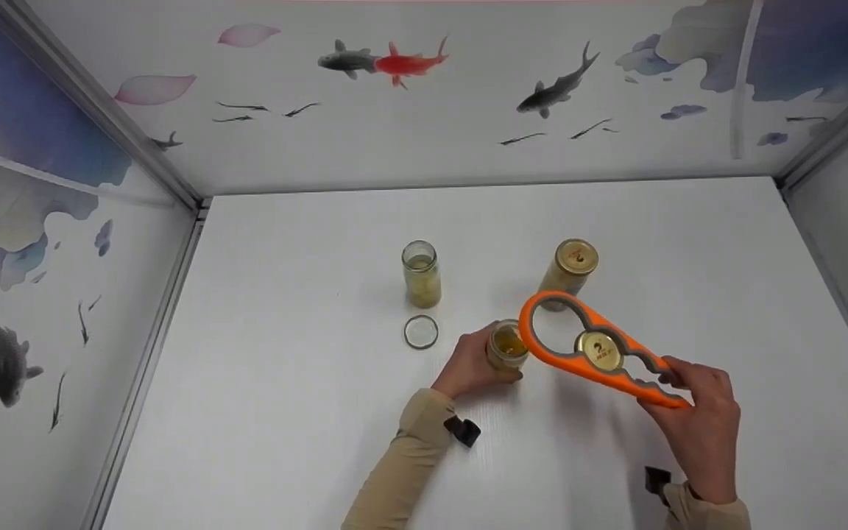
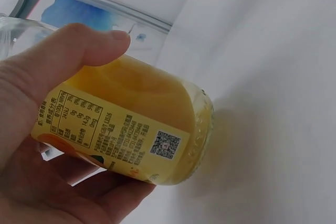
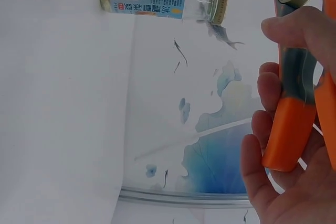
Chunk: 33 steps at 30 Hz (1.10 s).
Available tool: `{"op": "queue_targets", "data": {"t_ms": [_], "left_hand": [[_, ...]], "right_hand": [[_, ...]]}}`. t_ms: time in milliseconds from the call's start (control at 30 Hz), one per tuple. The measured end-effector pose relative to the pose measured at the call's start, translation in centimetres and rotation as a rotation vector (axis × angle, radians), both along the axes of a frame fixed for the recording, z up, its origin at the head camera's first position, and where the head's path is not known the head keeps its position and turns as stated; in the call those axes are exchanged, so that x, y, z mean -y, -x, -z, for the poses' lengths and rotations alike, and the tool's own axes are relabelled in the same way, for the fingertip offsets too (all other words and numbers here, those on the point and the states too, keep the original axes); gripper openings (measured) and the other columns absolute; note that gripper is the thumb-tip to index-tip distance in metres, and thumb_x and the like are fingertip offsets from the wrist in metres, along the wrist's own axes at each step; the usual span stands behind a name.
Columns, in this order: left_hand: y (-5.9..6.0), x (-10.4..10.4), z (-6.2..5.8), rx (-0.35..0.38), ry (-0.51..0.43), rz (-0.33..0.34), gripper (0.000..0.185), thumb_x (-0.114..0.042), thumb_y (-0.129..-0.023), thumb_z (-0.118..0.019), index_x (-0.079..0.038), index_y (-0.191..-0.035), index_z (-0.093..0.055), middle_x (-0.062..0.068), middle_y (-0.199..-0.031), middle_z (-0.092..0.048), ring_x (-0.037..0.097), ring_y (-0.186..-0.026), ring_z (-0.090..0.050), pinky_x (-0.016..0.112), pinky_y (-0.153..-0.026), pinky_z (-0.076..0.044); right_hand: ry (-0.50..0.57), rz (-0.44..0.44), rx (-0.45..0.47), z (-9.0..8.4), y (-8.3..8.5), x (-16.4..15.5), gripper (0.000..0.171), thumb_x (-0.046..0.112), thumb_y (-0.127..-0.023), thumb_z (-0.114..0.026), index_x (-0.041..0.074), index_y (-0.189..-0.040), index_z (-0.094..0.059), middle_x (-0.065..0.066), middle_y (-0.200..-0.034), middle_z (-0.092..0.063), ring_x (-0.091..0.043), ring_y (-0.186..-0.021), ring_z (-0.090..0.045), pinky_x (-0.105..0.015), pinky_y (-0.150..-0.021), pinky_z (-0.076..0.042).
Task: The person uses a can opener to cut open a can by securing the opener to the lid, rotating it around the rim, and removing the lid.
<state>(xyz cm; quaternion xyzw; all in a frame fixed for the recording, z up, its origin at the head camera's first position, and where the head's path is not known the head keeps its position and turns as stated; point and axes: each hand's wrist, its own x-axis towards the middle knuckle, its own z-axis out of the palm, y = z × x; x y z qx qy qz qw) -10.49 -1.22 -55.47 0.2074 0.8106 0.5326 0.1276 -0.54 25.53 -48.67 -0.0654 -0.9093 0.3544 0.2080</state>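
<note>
Lid (image 1: 599,350) just off: right hand (image 1: 696,427) grips orange opener (image 1: 578,346) holding it; left hand (image 1: 468,364) clasps opened jar (image 1: 506,346); next, free the lid

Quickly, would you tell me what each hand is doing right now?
Left hand: closed around the open jar, holding it on the table.
Right hand: gripping the orange jar opener, which has a gold lid caught in it.
</note>
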Motion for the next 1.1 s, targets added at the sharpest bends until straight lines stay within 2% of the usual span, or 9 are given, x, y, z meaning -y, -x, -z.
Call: {"op": "queue_targets", "data": {"t_ms": [267, 600, 833, 1100], "left_hand": [[1.0, -0.1, -0.1, -0.013, -0.016, -0.036, 0.062, -0.007, -0.07, -0.085, -0.009, -0.126, -0.058, 0.0, -0.113, -0.066, 0.01, -0.104, -0.058, 0.027, -0.094, -0.044], [2.7, 0.0, -0.2, 0.01, 0.032, -0.137, 0.056, -0.012, -0.07, -0.086, -0.008, -0.119, -0.058, 0.001, -0.109, -0.066, 0.013, -0.101, -0.06, 0.029, -0.091, -0.046], [3.7, 0.0, -0.1, 0.024, 0.034, -0.157, 0.058, -0.009, -0.069, -0.086, -0.007, -0.119, -0.058, 0.003, -0.11, -0.066, 0.016, -0.102, -0.06, 0.031, -0.092, -0.046], [4.8, 0.2, -0.1, 0.029, 0.045, -0.17, 0.058, -0.012, -0.07, -0.086, -0.007, -0.12, -0.057, 0.003, -0.11, -0.066, 0.016, -0.103, -0.06, 0.031, -0.092, -0.046]], "right_hand": [[-0.008, 0.002, 0.007, 0.5, -0.3, -0.2, 0.049, -0.016, -0.059, -0.084, -0.008, -0.105, -0.067, -0.022, -0.086, -0.067, -0.027, -0.09, -0.049, -0.039, -0.075, -0.037], [-0.016, 0.014, 0.058, 0.9, -0.5, -0.2, 0.047, -0.014, -0.062, -0.083, -0.007, -0.106, -0.067, -0.02, -0.088, -0.066, -0.028, -0.091, -0.051, -0.036, -0.074, -0.039], [0.0, 0.004, 0.056, 1.1, -0.7, -0.2, 0.047, -0.015, -0.061, -0.083, -0.007, -0.104, -0.067, -0.02, -0.086, -0.066, -0.028, -0.091, -0.05, -0.044, -0.075, -0.041], [-0.007, -0.001, 0.064, 1.4, -0.8, 0.0, 0.047, -0.014, -0.062, -0.083, -0.005, -0.105, -0.067, -0.016, -0.085, -0.066, -0.023, -0.09, -0.05, -0.024, -0.073, -0.039]]}}
